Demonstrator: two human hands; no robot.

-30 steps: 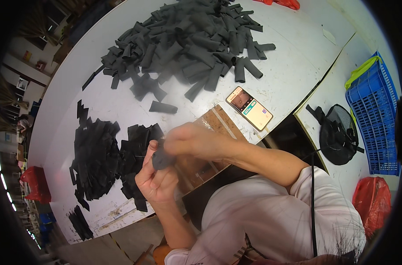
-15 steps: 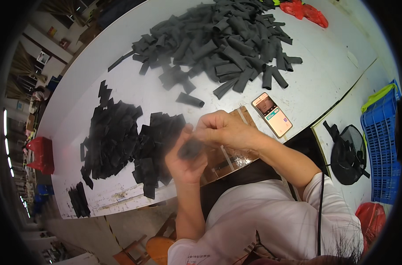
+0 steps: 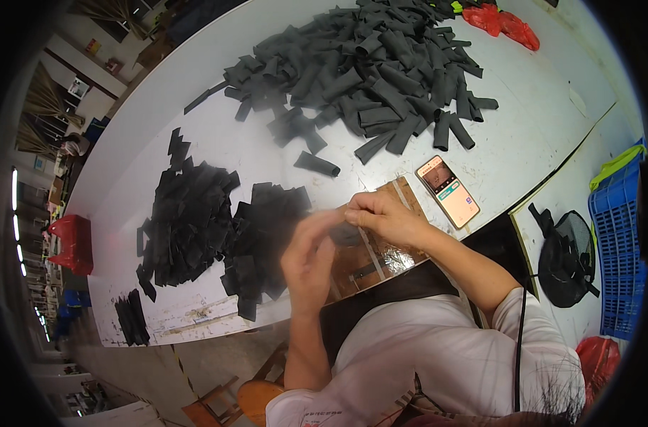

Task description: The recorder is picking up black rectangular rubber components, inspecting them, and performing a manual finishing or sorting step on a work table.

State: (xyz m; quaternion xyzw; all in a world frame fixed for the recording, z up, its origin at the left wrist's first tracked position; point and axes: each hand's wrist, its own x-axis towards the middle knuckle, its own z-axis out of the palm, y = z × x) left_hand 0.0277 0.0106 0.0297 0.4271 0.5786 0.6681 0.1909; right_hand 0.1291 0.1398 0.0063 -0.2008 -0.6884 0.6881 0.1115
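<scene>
My right hand (image 3: pixel 384 217) is closed in a pinch over a wooden block (image 3: pixel 402 196) at the table's near edge. A dark grey fabric piece (image 3: pixel 346 233) hangs below its fingertips, partly hidden. My left hand (image 3: pixel 308 260) is curved beside it, its fingertips near the right hand's; motion smears them, so its grip is unclear. Left of the hands lie two heaps of flat black fabric pieces (image 3: pixel 192 228) (image 3: pixel 267 220). Farther off, a large pile of dark grey fabric tubes (image 3: pixel 381 78) spreads over the white table (image 3: pixel 253 153), with one loose tube (image 3: pixel 317 164) nearer me.
A lit phone (image 3: pixel 447 191) lies right of the block. Beyond it are a black mesh bag (image 3: pixel 567 257) and a blue plastic crate (image 3: pixel 621 249). Red plastic bags sit at the far right (image 3: pixel 505 27) and left edge (image 3: pixel 73 242). A small black stack (image 3: pixel 132 319) lies near-left.
The dark fabric piece, earlier bunched in my left palm, now shows under my right fingertips. My left fingers have uncurled and lifted toward the right hand. The whole view has shifted slightly.
</scene>
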